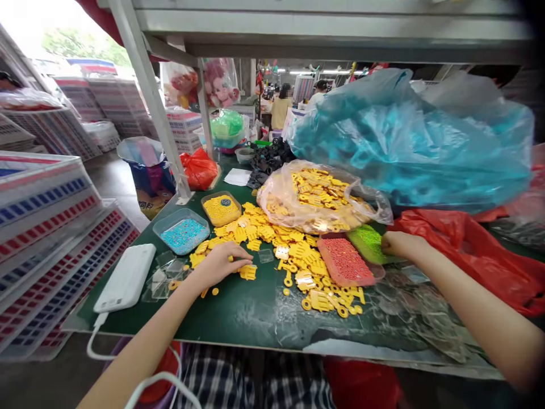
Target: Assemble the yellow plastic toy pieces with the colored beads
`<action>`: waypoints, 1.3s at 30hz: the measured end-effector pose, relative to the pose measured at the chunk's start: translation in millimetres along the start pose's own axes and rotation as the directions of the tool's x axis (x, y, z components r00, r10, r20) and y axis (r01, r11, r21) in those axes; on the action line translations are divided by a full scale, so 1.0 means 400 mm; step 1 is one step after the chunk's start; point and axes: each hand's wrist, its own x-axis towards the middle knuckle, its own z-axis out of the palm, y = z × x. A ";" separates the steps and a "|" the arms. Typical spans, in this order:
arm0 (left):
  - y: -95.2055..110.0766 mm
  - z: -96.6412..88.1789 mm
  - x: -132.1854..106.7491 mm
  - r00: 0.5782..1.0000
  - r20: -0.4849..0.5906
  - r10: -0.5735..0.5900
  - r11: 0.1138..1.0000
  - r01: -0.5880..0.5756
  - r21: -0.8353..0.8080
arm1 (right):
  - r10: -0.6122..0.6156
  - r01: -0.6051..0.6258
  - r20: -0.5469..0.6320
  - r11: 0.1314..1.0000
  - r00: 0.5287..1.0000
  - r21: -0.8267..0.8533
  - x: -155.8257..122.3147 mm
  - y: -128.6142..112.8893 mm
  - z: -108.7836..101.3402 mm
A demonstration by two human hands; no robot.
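Note:
My left hand (223, 264) is low over the green tabletop, its fingers closed on a flat yellow plastic piece (247, 272) with slots. Loose yellow pieces (259, 224) lie heaped just beyond it. On the other side, my right hand (400, 244) has its fingers bent down at the edge of a tray of small lime-green beads (369, 241). Whatever is in those fingertips is hidden. Beside that tray stands another one with red beads (347, 261). Trays of yellow beads (221, 208) and blue beads (183, 233) are at the back left of my left hand.
A clear bag of yellow pieces (319, 196) lies behind the heap. A large bag of blue items (409, 142) fills the back right, above red plastic bags (472, 250). A white power bank (125, 278) with a cable sits left. A shelf post (149, 96) rises at the left edge.

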 end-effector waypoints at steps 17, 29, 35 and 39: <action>-0.066 0.085 -0.031 0.994 0.076 0.077 0.997 -0.078 0.004 | -0.949 0.929 -0.090 0.271 0.301 0.252 -0.524 -0.511 0.068; -0.057 0.085 -0.043 0.989 0.090 0.120 0.992 -0.124 0.037 | -0.906 0.870 -0.167 0.303 0.390 0.390 -0.530 -0.488 0.108; -0.045 0.078 -0.041 0.990 0.105 0.093 0.993 -0.100 0.066 | -0.905 0.874 -0.173 0.302 0.389 0.381 -0.530 -0.486 0.114; -0.042 0.066 -0.041 0.994 0.091 0.058 0.992 -0.067 0.108 | -0.904 0.874 -0.174 0.304 0.390 0.379 -0.533 -0.485 0.114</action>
